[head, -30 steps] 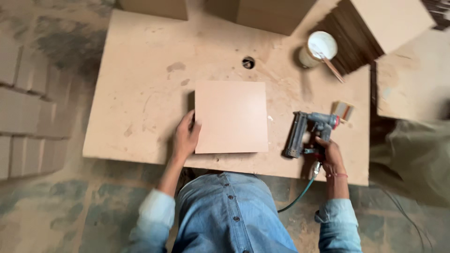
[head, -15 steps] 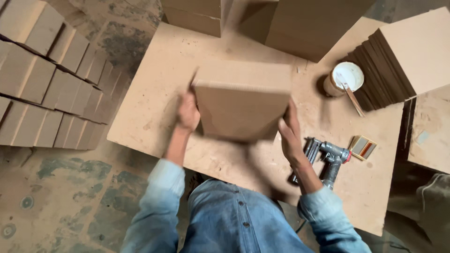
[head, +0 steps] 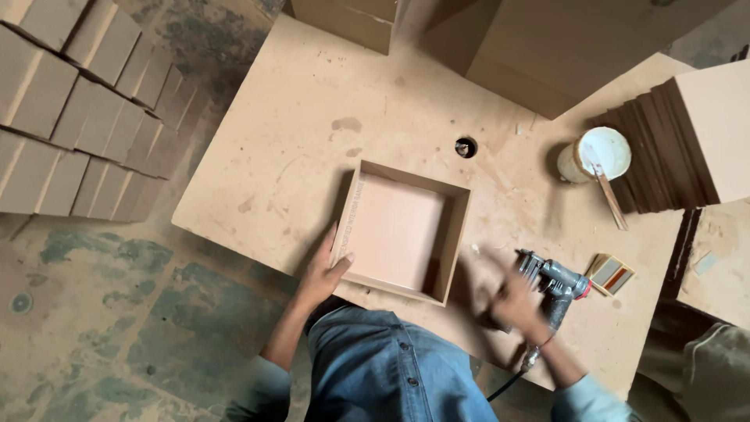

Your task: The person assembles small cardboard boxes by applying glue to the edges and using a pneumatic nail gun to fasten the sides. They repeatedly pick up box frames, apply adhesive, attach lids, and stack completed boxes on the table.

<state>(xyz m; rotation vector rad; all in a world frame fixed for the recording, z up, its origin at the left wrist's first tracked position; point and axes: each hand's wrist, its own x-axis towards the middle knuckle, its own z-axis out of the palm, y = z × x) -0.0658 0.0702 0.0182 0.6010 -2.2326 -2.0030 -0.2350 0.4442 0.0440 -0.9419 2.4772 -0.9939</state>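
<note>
A shallow square fibreboard box [head: 400, 231] lies open side up on the worktable [head: 297, 133]. My left hand [head: 324, 272] grips the box's left wall near its front corner, thumb over the rim. My right hand [head: 512, 299] is blurred by motion to the right of the box, fingers spread, just beside a grey nail gun [head: 556, 283] that lies on the table. The gun's hose [head: 512, 379] runs down past the table's front edge.
A white glue pot [head: 595, 155] with a stick stands at the back right beside a stack of dark boards [head: 672, 148]. A small block of nails [head: 609, 273] lies right of the gun. Stacked boxes [head: 70, 101] fill the floor at left; a hole [head: 466, 146] is in the tabletop.
Both hands lifted the box, turned it over and set it down open side up. My right hand then let go and moved right towards the nail gun.
</note>
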